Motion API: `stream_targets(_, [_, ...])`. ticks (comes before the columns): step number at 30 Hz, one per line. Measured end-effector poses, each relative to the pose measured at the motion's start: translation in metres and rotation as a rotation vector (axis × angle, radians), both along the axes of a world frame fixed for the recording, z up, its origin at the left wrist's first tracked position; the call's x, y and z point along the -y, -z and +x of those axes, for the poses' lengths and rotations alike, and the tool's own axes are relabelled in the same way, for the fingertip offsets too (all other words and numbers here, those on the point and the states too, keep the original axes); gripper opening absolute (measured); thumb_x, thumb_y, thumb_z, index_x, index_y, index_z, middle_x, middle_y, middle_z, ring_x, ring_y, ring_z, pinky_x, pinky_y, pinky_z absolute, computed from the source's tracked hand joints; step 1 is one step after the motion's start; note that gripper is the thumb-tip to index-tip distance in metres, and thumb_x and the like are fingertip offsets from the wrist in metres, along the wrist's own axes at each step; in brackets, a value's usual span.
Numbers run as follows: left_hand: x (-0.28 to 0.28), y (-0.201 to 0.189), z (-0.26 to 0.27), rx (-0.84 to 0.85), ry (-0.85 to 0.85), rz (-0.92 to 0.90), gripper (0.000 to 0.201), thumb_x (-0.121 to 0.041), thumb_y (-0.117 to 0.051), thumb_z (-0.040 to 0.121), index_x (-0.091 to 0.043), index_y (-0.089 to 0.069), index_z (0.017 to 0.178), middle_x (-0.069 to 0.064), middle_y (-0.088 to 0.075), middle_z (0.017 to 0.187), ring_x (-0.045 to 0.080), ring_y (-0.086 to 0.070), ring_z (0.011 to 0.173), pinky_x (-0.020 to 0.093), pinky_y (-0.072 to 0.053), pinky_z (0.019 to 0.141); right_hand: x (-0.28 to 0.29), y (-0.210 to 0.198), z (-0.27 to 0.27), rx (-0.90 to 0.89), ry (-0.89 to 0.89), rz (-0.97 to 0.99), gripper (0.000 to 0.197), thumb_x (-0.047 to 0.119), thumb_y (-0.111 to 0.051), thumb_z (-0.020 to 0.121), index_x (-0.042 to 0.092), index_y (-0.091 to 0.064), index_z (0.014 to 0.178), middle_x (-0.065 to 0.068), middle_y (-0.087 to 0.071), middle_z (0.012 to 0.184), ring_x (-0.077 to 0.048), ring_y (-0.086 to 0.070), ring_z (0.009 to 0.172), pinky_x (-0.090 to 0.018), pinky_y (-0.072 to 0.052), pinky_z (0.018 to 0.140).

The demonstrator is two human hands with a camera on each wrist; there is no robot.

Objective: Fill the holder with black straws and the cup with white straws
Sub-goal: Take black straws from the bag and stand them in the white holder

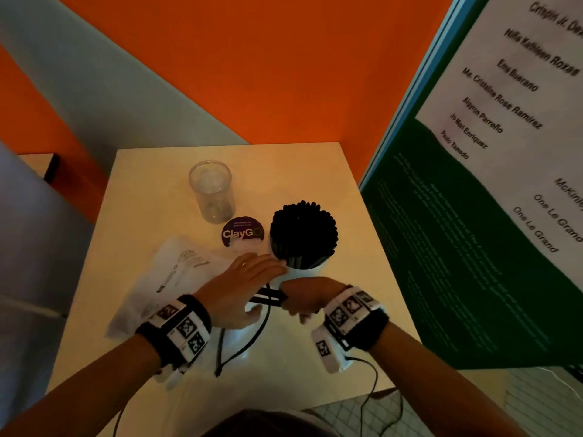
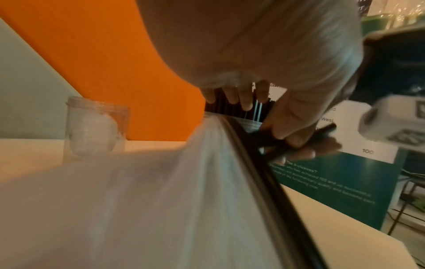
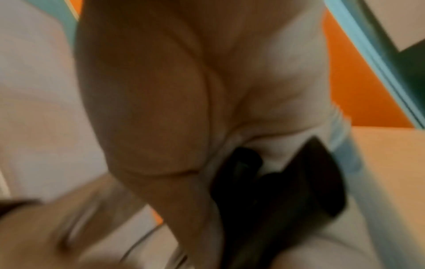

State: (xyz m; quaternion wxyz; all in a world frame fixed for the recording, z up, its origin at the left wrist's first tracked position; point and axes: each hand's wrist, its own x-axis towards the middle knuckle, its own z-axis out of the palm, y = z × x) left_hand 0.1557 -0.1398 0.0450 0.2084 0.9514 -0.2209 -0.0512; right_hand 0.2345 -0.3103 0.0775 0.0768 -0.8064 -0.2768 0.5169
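At the far left of a pale square table point(image 1: 362, 234), a crumpled clear plastic bag point(image 1: 170, 279) printed with a spoon drawing lies flat. Behind it an empty clear cup point(image 1: 212, 190) stands upright, well apart from the hands, with a round purple "ClayGO" sticker point(image 1: 242, 232) just beside its base. The left hand point(image 1: 243, 288), fingers straight and relaxed, reaches across with its fingertips touching the rim of the white holder point(image 1: 310, 270), which stands upright and packed with black straws point(image 1: 303, 230). In the left wrist view a few white straws point(image 2: 257, 111) show among the black ones in the holder. Directly in front of the holder, the right hand point(image 1: 307, 298) curls around a small bundle of straws point(image 1: 266, 298), black with a white one among them, held level and crossing under the left palm. A black cable point(image 1: 252, 335) loops across the table between the wrists. An orange wall point(image 1: 284, 64) rises behind; a green-and-white poster board point(image 1: 473, 231) crowds the table's right edge.
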Motion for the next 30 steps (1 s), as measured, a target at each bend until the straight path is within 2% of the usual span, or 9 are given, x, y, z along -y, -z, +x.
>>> stream_targets(4, [0.024, 0.004, 0.003, -0.051, -0.130, -0.068, 0.075, -0.050, -0.065, 0.082, -0.022, -0.032, 0.144, 0.000, -0.045, 0.137, 0.017, -0.035, 0.127, 0.023, -0.025, 0.103, 0.034, -0.044, 0.012, 0.043, -0.098, 0.051, 0.014, 0.018, -0.042, 0.100, 0.008, -0.050, 0.096, 0.000, -0.054, 0.076, -0.013, -0.045, 0.054, -0.021, -0.037, 0.051])
stream_targets(6, [0.036, 0.004, 0.010, -0.092, -0.198, -0.089, 0.068, -0.046, -0.064, 0.084, -0.025, -0.034, 0.141, 0.004, -0.062, 0.116, 0.020, -0.056, 0.107, 0.025, -0.042, 0.086, 0.046, -0.067, 0.010, 0.079, -0.101, 0.131, 0.014, 0.023, -0.045, 0.099, 0.013, -0.054, 0.095, 0.004, -0.057, 0.072, -0.009, -0.047, 0.054, -0.020, -0.038, 0.052])
stream_targets(9, [0.048, 0.002, 0.020, -0.132, -0.248, -0.204, 0.041, -0.032, -0.061, 0.089, -0.026, -0.047, 0.127, 0.007, -0.069, 0.081, 0.022, -0.064, 0.072, 0.025, -0.044, 0.059, 0.061, -0.090, 0.009, 0.123, 0.019, 0.308, 0.020, 0.032, -0.051, 0.097, 0.018, -0.056, 0.110, 0.007, -0.061, 0.079, -0.007, -0.057, 0.062, -0.022, -0.047, 0.060])
stream_targets(12, [0.051, -0.001, 0.029, -0.177, -0.347, -0.316, 0.017, -0.024, -0.058, 0.093, -0.027, -0.056, 0.110, 0.008, -0.068, 0.080, 0.023, -0.064, 0.071, 0.036, -0.053, 0.066, 0.070, -0.097, 0.011, 0.217, 0.333, 0.599, 0.038, 0.037, -0.056, 0.093, 0.021, -0.049, 0.127, 0.004, -0.059, 0.115, -0.011, -0.059, 0.101, -0.029, -0.051, 0.088])
stream_targets(15, [0.056, -0.006, 0.035, -0.163, -0.391, -0.444, 0.021, -0.019, -0.057, 0.093, -0.031, -0.058, 0.110, 0.006, -0.070, 0.090, 0.020, -0.065, 0.080, 0.038, -0.054, 0.075, 0.070, -0.092, 0.004, 0.248, 0.496, 0.886, 0.030, 0.027, -0.063, 0.090, 0.025, -0.051, 0.117, 0.009, -0.057, 0.122, -0.005, -0.052, 0.120, -0.024, -0.046, 0.099])
stream_targets(20, [0.069, -0.017, 0.044, -0.158, -0.314, -0.587, 0.022, -0.033, -0.059, 0.090, -0.049, -0.051, 0.103, -0.013, -0.065, 0.091, -0.003, -0.061, 0.085, 0.018, -0.047, 0.074, 0.070, -0.098, 0.012, 0.143, 0.509, 1.117, 0.017, -0.004, -0.054, 0.092, 0.011, -0.056, 0.085, 0.001, -0.067, 0.091, -0.017, -0.066, 0.107, -0.038, -0.052, 0.095])
stream_targets(24, [0.069, -0.025, 0.050, -0.205, -0.317, -0.577, 0.048, -0.057, -0.066, 0.075, -0.045, -0.045, 0.116, -0.017, -0.061, 0.107, 0.000, -0.059, 0.097, 0.024, -0.049, 0.083, 0.082, -0.117, 0.038, 0.225, 0.515, 1.075, 0.019, -0.003, -0.051, 0.094, 0.010, -0.057, 0.081, 0.004, -0.070, 0.084, -0.019, -0.069, 0.101, -0.037, -0.054, 0.092])
stream_targets(26, [0.064, -0.025, 0.050, -0.170, -0.322, -0.589, 0.051, -0.047, -0.072, 0.077, -0.045, -0.043, 0.119, -0.016, -0.058, 0.107, -0.002, -0.057, 0.095, 0.022, -0.049, 0.083, 0.087, -0.126, 0.052, 0.297, 0.523, 1.037, 0.017, -0.003, -0.049, 0.095, 0.006, -0.058, 0.084, -0.003, -0.070, 0.090, -0.017, -0.068, 0.100, -0.036, -0.054, 0.093])
stream_targets(30, [0.052, -0.023, 0.051, 0.015, -0.377, -0.528, 0.055, -0.030, -0.076, 0.079, -0.027, -0.048, 0.127, -0.010, -0.051, 0.114, 0.001, -0.048, 0.106, 0.021, -0.043, 0.089, 0.083, -0.133, 0.070, 0.388, 0.521, 0.999, 0.015, -0.001, -0.048, 0.096, 0.005, -0.059, 0.087, -0.012, -0.069, 0.096, -0.009, -0.069, 0.097, -0.031, -0.054, 0.092])
